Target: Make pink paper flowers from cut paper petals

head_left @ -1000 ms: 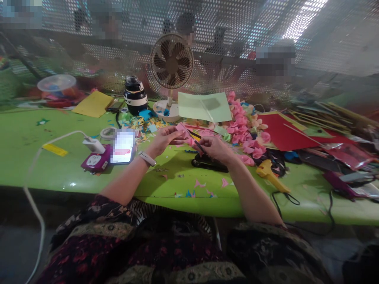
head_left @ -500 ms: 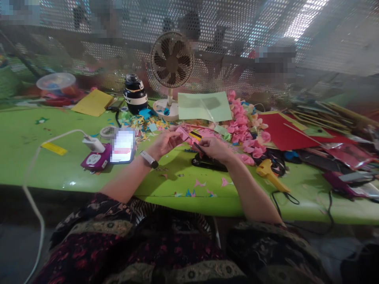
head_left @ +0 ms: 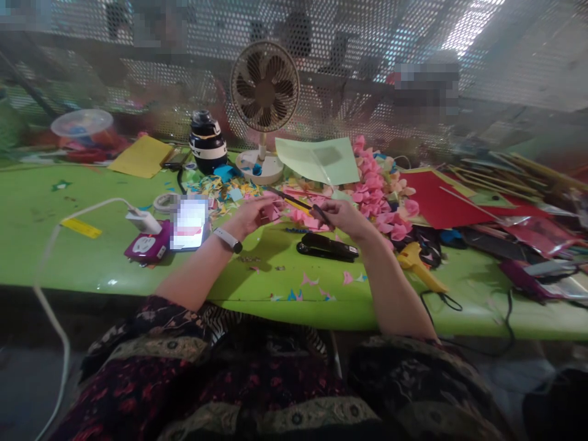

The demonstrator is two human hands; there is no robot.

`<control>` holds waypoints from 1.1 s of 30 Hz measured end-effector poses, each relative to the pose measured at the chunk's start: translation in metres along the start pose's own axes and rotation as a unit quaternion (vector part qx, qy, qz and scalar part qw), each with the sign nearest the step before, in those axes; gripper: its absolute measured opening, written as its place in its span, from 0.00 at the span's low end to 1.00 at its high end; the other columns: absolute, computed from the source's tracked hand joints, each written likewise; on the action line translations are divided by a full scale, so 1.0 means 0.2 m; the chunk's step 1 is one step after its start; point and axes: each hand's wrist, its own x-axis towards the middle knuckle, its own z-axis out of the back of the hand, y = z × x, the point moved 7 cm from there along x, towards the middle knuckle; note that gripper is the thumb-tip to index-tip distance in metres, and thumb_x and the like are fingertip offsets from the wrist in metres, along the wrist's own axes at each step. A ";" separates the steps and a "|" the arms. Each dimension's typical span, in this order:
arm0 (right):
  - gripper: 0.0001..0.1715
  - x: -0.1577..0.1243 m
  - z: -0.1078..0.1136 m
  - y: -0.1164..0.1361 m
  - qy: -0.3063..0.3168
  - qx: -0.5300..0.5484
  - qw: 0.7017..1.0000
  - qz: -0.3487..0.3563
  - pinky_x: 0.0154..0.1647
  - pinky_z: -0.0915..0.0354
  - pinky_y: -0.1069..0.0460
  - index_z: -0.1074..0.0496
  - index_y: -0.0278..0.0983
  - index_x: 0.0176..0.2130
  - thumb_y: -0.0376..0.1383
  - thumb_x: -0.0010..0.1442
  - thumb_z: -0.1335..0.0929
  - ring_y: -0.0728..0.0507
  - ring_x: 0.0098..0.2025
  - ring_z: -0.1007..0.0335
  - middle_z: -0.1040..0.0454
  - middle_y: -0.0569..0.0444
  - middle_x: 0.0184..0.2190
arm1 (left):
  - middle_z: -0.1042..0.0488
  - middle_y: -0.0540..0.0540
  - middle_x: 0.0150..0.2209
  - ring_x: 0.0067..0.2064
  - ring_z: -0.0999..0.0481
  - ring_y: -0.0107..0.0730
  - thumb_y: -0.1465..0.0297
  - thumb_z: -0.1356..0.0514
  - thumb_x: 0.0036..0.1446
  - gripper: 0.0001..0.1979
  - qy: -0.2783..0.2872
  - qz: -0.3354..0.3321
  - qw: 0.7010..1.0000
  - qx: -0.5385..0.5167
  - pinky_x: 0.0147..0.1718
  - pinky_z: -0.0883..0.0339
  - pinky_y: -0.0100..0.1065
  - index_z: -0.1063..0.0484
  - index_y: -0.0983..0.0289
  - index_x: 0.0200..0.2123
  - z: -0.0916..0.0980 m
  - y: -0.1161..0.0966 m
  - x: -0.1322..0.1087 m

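My left hand (head_left: pixel 255 214), with a pale band on its wrist, is closed on a small piece of pink paper (head_left: pixel 272 211). Opposite it, my right hand (head_left: pixel 342 217) grips dark-handled scissors (head_left: pixel 298 202), whose blades point up and left toward the left hand. A black stapler (head_left: pixel 327 247) lies on the green table (head_left: pixel 271 294) just below the right hand. Pink paper scraps (head_left: pixel 305 217) are spread between and behind the hands.
A fan (head_left: pixel 265 89), a black bottle (head_left: pixel 208 144) and a pale green sheet (head_left: pixel 321 160) stand or lie behind. Pink paper flowers (head_left: pixel 370 184) and a yellow glue gun (head_left: pixel 420 266) are right. A lit phone (head_left: pixel 190 223) and purple adapter (head_left: pixel 147 244) are left.
My hands have moved apart, the left with the pink paper a little leftward. The scissors now show more fully between them, and the stapler is uncovered.
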 end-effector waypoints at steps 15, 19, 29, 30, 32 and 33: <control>0.16 0.09 0.22 -0.28 -0.074 -0.422 0.893 -0.136 0.29 0.43 0.51 0.25 0.38 0.33 0.48 0.60 0.29 0.42 0.34 0.28 0.21 0.49 0.33 | 0.20 0.57 0.29 0.33 0.21 0.35 0.74 0.35 0.54 0.02 -0.072 -0.192 0.937 0.283 0.43 0.25 0.39 0.21 0.65 0.32 0.18 -0.13 0.07; 0.17 0.11 0.22 -0.31 -0.057 -0.432 0.890 -0.131 0.28 0.43 0.51 0.24 0.38 0.34 0.50 0.58 0.28 0.42 0.34 0.28 0.21 0.48 0.34 | 0.17 0.58 0.36 0.33 0.21 0.33 0.71 0.36 0.57 0.06 -0.081 -0.209 0.930 0.292 0.39 0.25 0.36 0.21 0.64 0.38 0.17 -0.16 0.05; 0.20 0.12 0.25 -0.36 -0.075 -0.458 0.872 -0.155 0.34 0.38 0.49 0.21 0.39 0.39 0.52 0.57 0.27 0.37 0.45 0.24 0.18 0.46 0.44 | 0.21 0.59 0.38 0.51 0.26 0.51 0.76 0.32 0.48 0.06 -0.149 -0.266 0.802 0.514 0.58 0.36 0.48 0.24 0.61 0.30 0.24 -0.23 0.06; 0.20 0.12 0.26 -0.36 -0.079 -0.457 0.871 -0.160 0.34 0.38 0.49 0.21 0.39 0.39 0.52 0.57 0.27 0.37 0.45 0.24 0.18 0.46 0.44 | 0.22 0.59 0.38 0.52 0.27 0.52 0.75 0.31 0.48 0.06 -0.147 -0.282 0.793 0.520 0.58 0.37 0.49 0.24 0.61 0.29 0.23 -0.24 0.05; 0.20 0.12 0.27 -0.36 -0.084 -0.457 0.869 -0.169 0.34 0.37 0.49 0.21 0.39 0.38 0.52 0.57 0.26 0.37 0.44 0.24 0.18 0.45 0.43 | 0.24 0.60 0.38 0.52 0.29 0.55 0.72 0.30 0.47 0.06 -0.130 -0.301 0.777 0.538 0.59 0.39 0.51 0.24 0.60 0.27 0.19 -0.24 0.04; 0.20 0.12 0.27 -0.36 -0.081 -0.458 0.868 -0.172 0.34 0.38 0.49 0.21 0.38 0.37 0.52 0.57 0.26 0.37 0.44 0.24 0.18 0.45 0.42 | 0.25 0.60 0.38 0.52 0.29 0.56 0.70 0.28 0.46 0.07 -0.114 -0.297 0.771 0.552 0.60 0.40 0.52 0.25 0.60 0.26 0.17 -0.23 0.04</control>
